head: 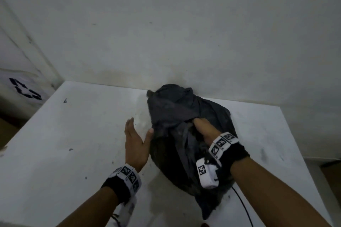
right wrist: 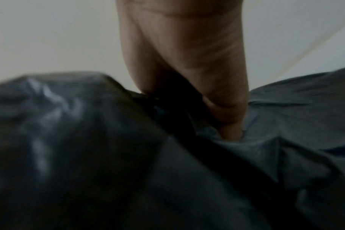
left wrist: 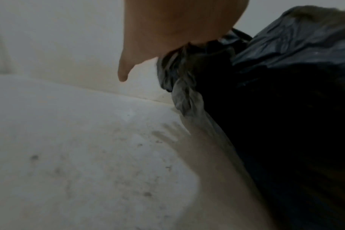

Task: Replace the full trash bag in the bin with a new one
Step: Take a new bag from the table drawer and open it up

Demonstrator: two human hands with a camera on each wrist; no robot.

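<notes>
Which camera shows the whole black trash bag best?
The head view: the whole trash bag on the white surface, right hand gripping it. Left wrist view shows its crumpled edge; right wrist view, blurred close-up folds.

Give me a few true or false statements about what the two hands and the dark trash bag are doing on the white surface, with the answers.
1. The right hand reaches into the folds of the trash bag. True.
2. The left hand clutches a fistful of the bag. False: its fingers are straight, with only the thumb against the bag's side.
3. The bag sits on a white surface near the wall. True.
4. The bag is bright yellow. False: it is dark grey to black.
5. Both wrists are bare. False: each wears a black band with printed markers.
</notes>
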